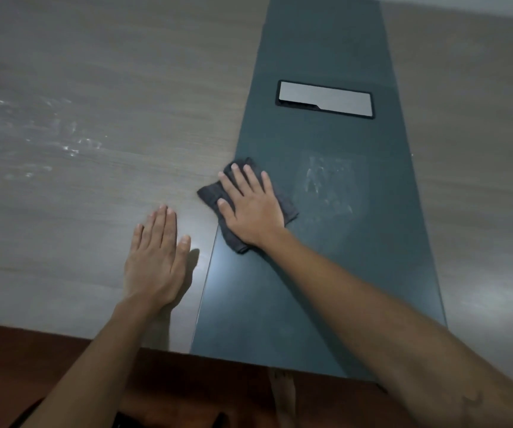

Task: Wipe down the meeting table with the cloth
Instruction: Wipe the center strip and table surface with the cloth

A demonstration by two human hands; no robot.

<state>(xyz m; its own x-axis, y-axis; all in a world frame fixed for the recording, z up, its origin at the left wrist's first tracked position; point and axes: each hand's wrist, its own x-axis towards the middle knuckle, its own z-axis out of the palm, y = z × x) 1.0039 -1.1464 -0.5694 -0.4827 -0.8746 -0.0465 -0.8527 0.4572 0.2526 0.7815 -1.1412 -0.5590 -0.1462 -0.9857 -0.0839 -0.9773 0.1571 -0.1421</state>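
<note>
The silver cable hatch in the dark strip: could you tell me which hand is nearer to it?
Right. The right hand presses the cloth just below the hatch; the left hand lies farther down-left.

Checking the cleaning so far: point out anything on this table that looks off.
Whitish smears mark the dark centre strip right of the cloth, and more streaks dull the wooden table far left. Nothing looks damaged.
</note>
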